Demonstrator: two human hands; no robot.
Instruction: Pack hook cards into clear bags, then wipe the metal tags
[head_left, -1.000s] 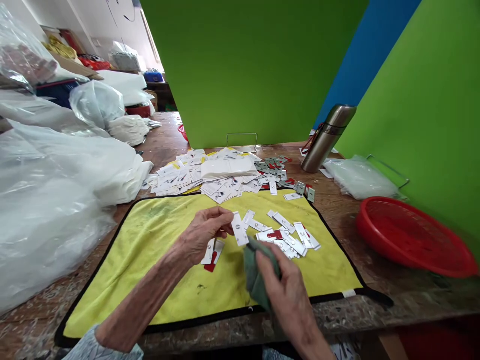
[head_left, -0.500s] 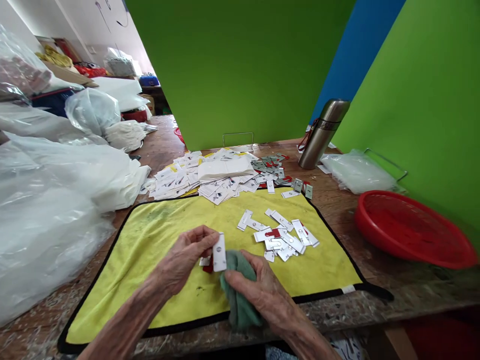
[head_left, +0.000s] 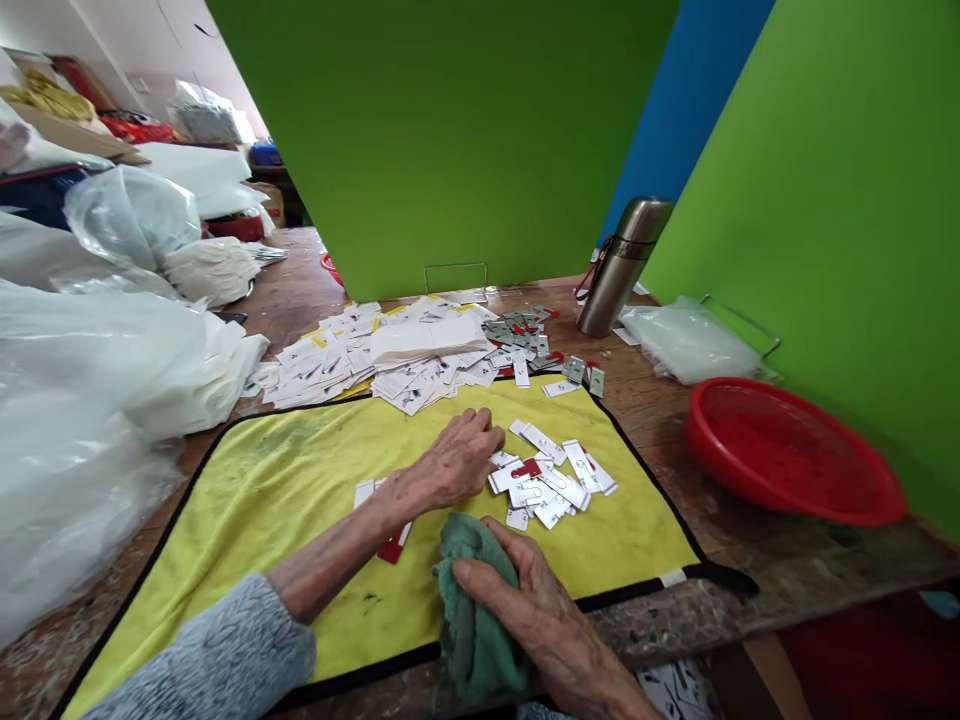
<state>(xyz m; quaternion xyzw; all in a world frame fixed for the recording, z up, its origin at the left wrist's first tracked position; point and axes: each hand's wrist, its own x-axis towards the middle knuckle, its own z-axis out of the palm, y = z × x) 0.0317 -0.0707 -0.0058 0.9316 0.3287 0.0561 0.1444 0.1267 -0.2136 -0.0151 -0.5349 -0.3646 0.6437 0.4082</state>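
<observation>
My left hand [head_left: 461,455] reaches over the yellow cloth [head_left: 285,520] to the left edge of a loose pile of white tags [head_left: 562,488]; its fingers are bent down and what they touch is hidden. A green rag [head_left: 480,610] is gripped in my right hand [head_left: 536,610], near the cloth's front edge. Under my left forearm lie a few white pieces [head_left: 365,491] and a red piece [head_left: 391,546], partly covered. One red piece [head_left: 527,469] rests on top of the pile.
Behind the cloth lie printed cards [head_left: 322,360], a white paper stack [head_left: 427,338] and grey metal pieces [head_left: 525,325]. A steel flask [head_left: 622,270], a plastic bag [head_left: 694,340] and a red basket [head_left: 795,450] stand right. Large plastic bags [head_left: 82,390] fill the left.
My left hand has let go of the white tag and moved right and forward to the pile. My right hand still holds the rag. The view has shifted slightly.
</observation>
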